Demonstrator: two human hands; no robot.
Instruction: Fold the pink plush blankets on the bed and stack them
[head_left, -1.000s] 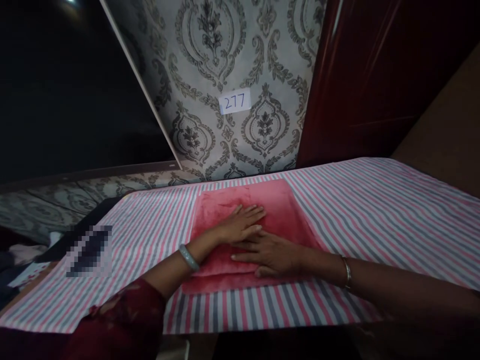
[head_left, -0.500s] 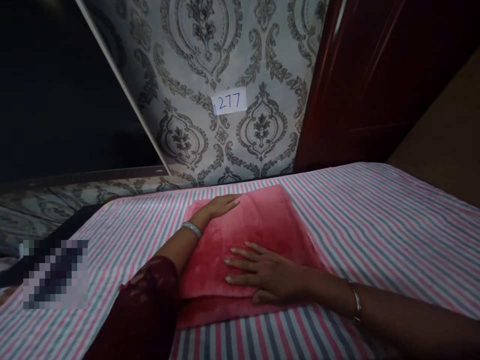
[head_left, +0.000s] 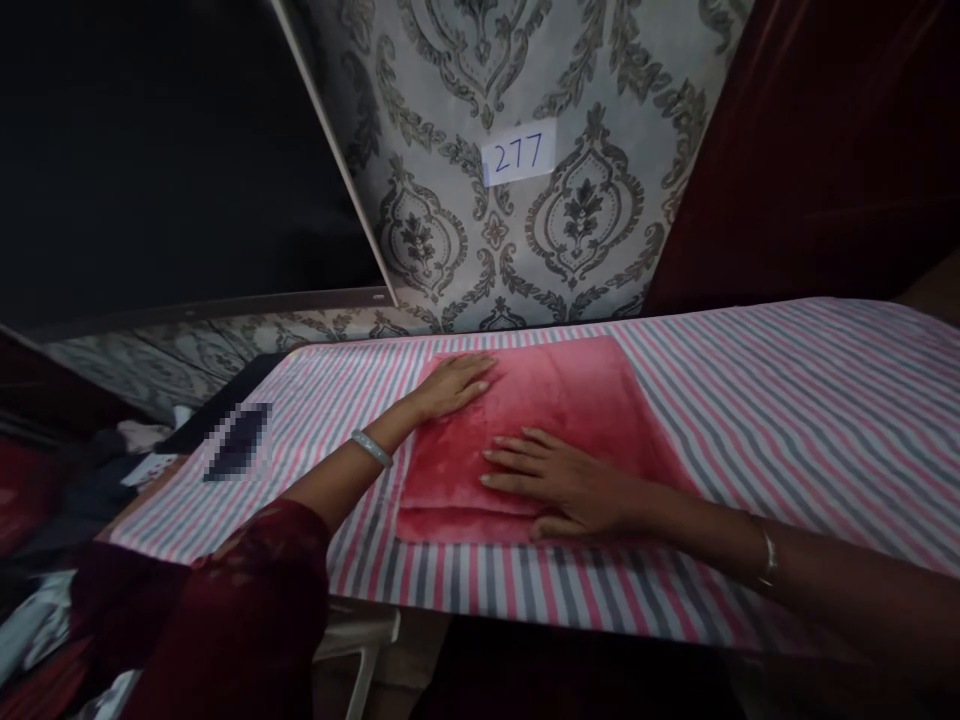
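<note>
A soft red-pink plush cloth, folded into a flat rectangle, lies on the striped sheet. My left hand rests flat on its far left part, fingers stretched out toward the right. Nearer to me, my right hand lies palm down on the cloth with its fingers spread. Neither hand grips the fabric. Along the near side of the cloth a folded layer shows as a crease, partly covered by the right hand.
A dark screen stands at the back left before the patterned wall. A paper label marked 277 is on that wall. A dark red panel rises at the back right. Clothes are heaped at lower left.
The camera view has shifted, bringing the table's near edge and the clothes at left into sight. My left hand has turned slightly on the cloth; both hands still lie on it.
</note>
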